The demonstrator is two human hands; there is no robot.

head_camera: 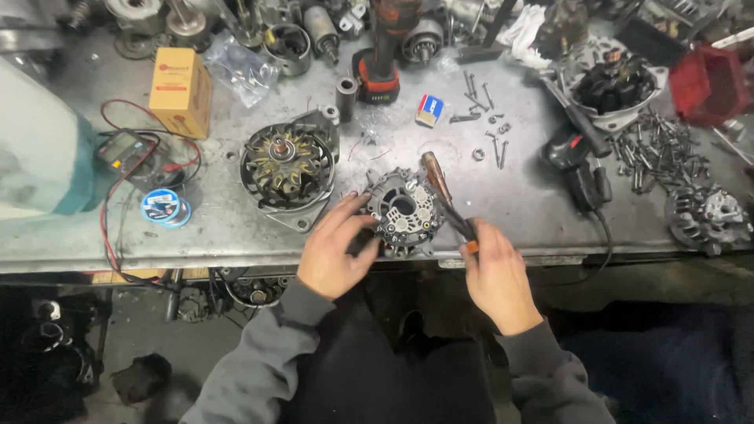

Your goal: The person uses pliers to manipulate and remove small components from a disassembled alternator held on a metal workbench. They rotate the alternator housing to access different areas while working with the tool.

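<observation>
At the near edge of the bench (503,204), the left hand (334,251) grips the grey alternator end housing (402,212) while the right hand (493,271) is closed on a soldering iron (446,196), whose tip I'd keep steady, the housing pinned flat.

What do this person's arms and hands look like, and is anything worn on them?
Both arms are covered by long grey sleeves of a soft sweatshirt-like top, with ribbed cuffs that end at the wrists. The left hand and the right hand are bare: no gloves, and no watch or rings that I can make out.
</observation>
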